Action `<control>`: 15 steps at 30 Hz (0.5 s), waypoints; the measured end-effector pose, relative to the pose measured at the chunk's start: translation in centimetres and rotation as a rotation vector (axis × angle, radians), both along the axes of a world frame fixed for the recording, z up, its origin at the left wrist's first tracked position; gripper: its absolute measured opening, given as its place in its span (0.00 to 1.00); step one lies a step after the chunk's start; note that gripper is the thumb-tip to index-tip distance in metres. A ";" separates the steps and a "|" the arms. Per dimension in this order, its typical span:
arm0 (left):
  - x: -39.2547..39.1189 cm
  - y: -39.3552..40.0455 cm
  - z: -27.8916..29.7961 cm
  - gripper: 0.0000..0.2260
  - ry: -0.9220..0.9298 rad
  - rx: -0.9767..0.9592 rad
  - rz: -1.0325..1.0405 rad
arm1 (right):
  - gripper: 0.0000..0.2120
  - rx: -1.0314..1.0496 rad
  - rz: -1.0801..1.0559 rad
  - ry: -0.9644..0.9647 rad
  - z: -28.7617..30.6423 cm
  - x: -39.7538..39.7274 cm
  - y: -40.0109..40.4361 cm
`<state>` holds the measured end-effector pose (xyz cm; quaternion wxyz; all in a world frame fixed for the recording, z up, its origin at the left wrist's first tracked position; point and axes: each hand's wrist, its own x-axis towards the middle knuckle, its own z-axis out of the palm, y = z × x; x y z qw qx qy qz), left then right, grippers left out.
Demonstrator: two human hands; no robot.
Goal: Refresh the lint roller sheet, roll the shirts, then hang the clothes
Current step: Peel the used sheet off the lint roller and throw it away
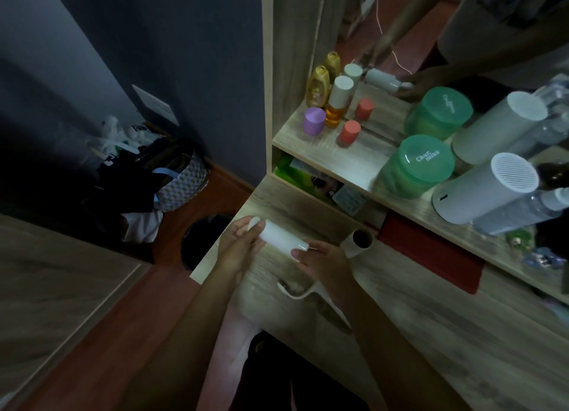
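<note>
A white lint roller [278, 235] is held level above the wooden desk [431, 333]. My left hand [238, 247] cups the far left end of its roll. My right hand [326, 263] grips the right end, where the roll meets the handle, with the thumb on the roll. A white curved handle or cover piece [297, 292] shows under my hands. An empty cardboard core [358, 241] lies on the desk just right of my right hand. The mirror above reflects both hands and the roller.
A shelf [348, 161] carries small bottles, a purple cap [314, 120], a green tub [418, 167] and a white cylinder device [486, 189]. A dark bin [204, 241] stands on the floor left of the desk. A patterned bag with clothes [172, 179] sits by the wall.
</note>
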<state>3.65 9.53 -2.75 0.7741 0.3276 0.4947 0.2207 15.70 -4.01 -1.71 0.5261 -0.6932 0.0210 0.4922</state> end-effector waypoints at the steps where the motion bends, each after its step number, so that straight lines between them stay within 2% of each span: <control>1: 0.0 -0.3 -0.1 0.18 0.006 0.012 0.042 | 0.16 -0.003 -0.002 0.001 -0.1 -0.1 0.1; 7: -0.2 -1.7 -0.8 0.11 0.188 0.199 0.235 | 0.21 -0.097 0.070 -0.156 -0.7 -0.3 0.2; 9: -0.8 -1.4 -1.8 0.09 0.272 0.300 0.182 | 0.22 -0.089 0.052 -0.140 -0.5 -0.1 -0.1; 12: -1.8 -1.0 -3.5 0.09 0.390 0.516 -0.015 | 0.21 -0.071 0.050 -0.109 0.1 0.1 -0.6; 15: -2.3 -0.8 -4.1 0.09 0.464 0.644 -0.131 | 0.22 -0.047 0.010 -0.039 0.4 0.2 -0.9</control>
